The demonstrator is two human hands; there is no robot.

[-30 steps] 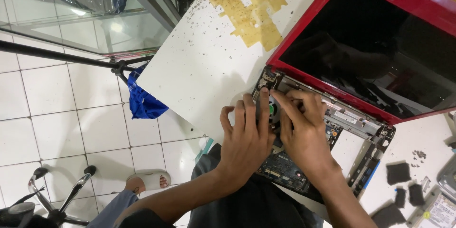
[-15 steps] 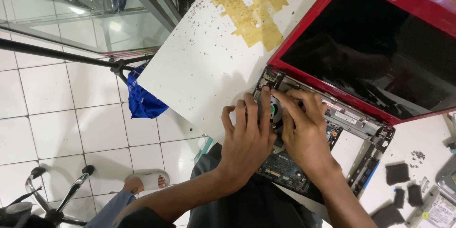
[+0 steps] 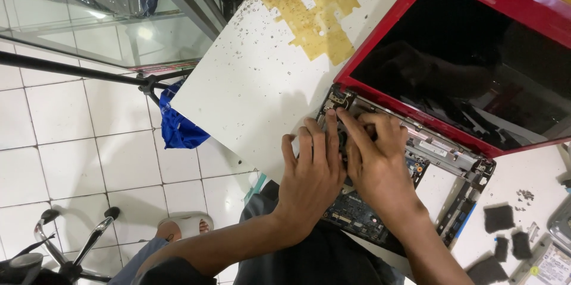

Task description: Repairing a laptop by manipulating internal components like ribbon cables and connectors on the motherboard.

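Just below the red laptop's dark screen (image 3: pixel 476 71), the left hand (image 3: pixel 312 175) and right hand (image 3: pixel 377 163) are pressing fingertips together onto the exposed circuit board (image 3: pixel 357 213), which looks thin and fragile, best held by its edges.

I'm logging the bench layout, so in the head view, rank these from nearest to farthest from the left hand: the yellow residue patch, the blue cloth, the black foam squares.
From the left hand:
1. Blue cloth, off the table's edge over the tiled floor.
2. Yellow residue patch, on the white tabletop beyond the fingers.
3. Black foam squares, past the right hand and the opened laptop.
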